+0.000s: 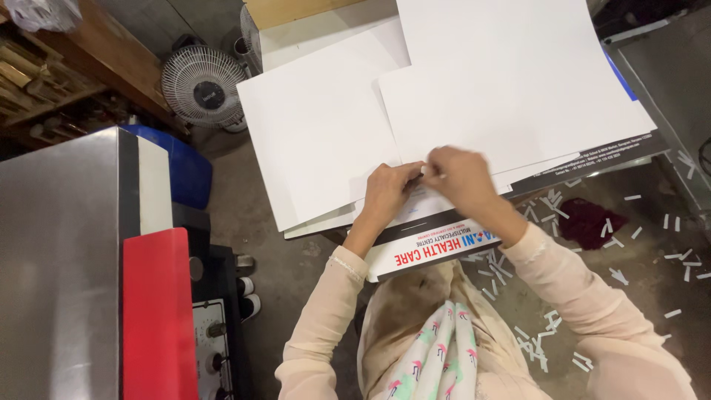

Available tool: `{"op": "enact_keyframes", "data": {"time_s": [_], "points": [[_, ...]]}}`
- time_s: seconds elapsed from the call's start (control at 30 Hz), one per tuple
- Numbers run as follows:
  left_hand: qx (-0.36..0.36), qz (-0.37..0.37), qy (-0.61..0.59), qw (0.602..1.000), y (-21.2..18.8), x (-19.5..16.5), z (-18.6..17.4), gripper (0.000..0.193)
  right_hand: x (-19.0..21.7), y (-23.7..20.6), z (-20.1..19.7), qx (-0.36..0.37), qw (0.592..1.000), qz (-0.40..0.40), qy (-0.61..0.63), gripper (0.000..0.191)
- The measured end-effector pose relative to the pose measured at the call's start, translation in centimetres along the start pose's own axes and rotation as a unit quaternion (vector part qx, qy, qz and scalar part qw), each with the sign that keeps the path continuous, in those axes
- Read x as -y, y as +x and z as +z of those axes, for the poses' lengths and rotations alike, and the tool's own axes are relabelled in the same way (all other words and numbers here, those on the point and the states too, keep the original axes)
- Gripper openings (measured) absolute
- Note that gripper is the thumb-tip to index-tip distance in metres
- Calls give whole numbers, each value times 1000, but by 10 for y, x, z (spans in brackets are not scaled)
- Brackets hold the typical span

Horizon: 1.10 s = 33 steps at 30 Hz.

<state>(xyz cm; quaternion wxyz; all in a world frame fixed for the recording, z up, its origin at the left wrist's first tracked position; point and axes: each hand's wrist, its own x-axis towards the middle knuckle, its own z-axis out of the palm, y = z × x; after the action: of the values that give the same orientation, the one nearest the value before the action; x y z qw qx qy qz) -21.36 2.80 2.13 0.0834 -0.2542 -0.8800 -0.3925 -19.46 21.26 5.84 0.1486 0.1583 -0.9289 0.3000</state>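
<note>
Left: steel machine point(63, 252), red panel point(155, 311) and fan point(201, 85) block passage. Centre: white sheets point(318, 126) cover the desk. Right: floor point(652, 222) open, strewn with paper strips point(544, 348).

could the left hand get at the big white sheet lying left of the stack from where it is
Probably yes: the left hand rests at the near edge of the large white paper sheet, and nothing lies between them.

concrete floor point(281, 259) (grey) carries scattered white paper strips point(533, 341), dark red cloth point(589, 221).
</note>
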Motion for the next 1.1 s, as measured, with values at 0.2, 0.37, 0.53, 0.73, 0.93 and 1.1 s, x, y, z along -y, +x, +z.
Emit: {"op": "enact_keyframes", "data": {"time_s": [0.2,0.37,0.53,0.73,0.93,1.1], "points": [[-28,46,34,998,-1,-7,-2,15,-48,-62,-128,-259,920,222,-192,19],[-80,125,57,987,-5,-33,-3,16,-20,-107,-81,-212,954,66,-204,15],[-70,118,92,986,-15,-81,-11,15,26,-99,-31,-225,960,5,-168,15],[-47,120,162,978,-23,-120,-17,21,34,-95,-47,-271,961,27,-54,11],[-48,150,157,975,-18,-130,-1,20,14,-98,-44,-259,966,29,3,17],[-25,104,144,984,-11,-113,-16,28,-4,-88,-37,-184,983,13,-19,16]]}}
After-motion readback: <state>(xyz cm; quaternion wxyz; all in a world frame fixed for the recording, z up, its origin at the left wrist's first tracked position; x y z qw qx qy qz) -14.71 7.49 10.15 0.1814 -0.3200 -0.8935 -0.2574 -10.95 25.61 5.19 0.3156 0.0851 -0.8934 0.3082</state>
